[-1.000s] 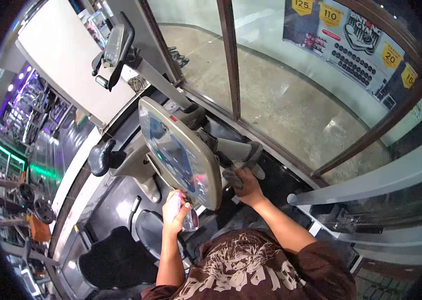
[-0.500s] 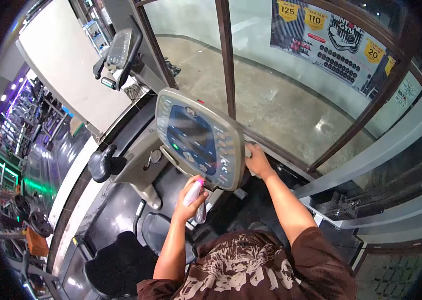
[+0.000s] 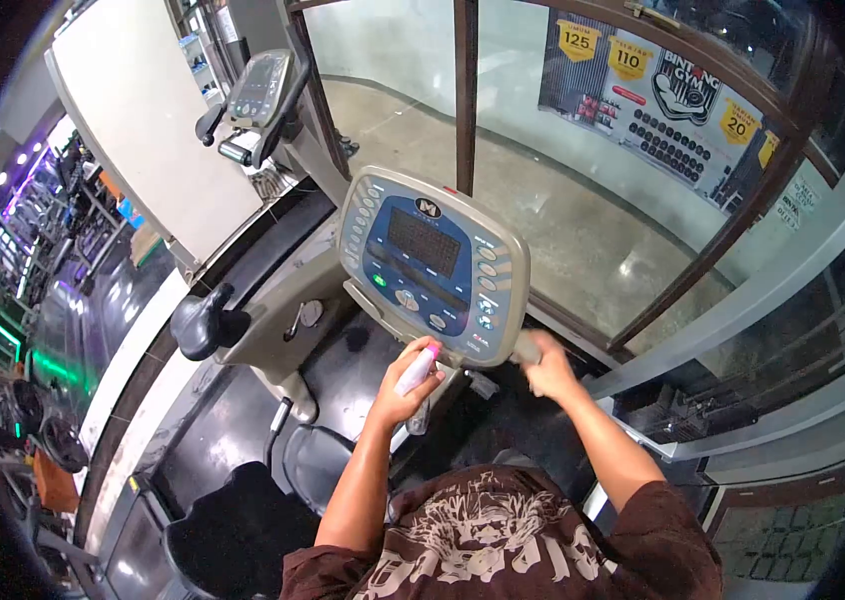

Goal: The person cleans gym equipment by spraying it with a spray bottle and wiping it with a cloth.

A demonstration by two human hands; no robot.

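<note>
My left hand [image 3: 406, 385] is wrapped around a small spray bottle [image 3: 417, 371] with a pink top, its clear lower part showing below my fingers. It is just in front of the lower edge of an exercise machine's console [image 3: 423, 262], which has a blue panel, a dark screen and grey buttons. At the console's lower right corner is my right hand [image 3: 549, 370], blurred, with its fingers curled in. A pale beige-grey piece [image 3: 527, 347] shows at those fingers; I cannot tell what it is.
A black bike saddle [image 3: 205, 322] stands to the left, and a second machine's console [image 3: 261, 90] is farther back. Beyond the console rises a framed glass wall [image 3: 467, 120]. A black seat [image 3: 238, 535] is at lower left.
My right hand has moved down and to the right, away from the console's side edge. The view has shifted, so the console faces me more squarely. The bottle stays in my left hand.
</note>
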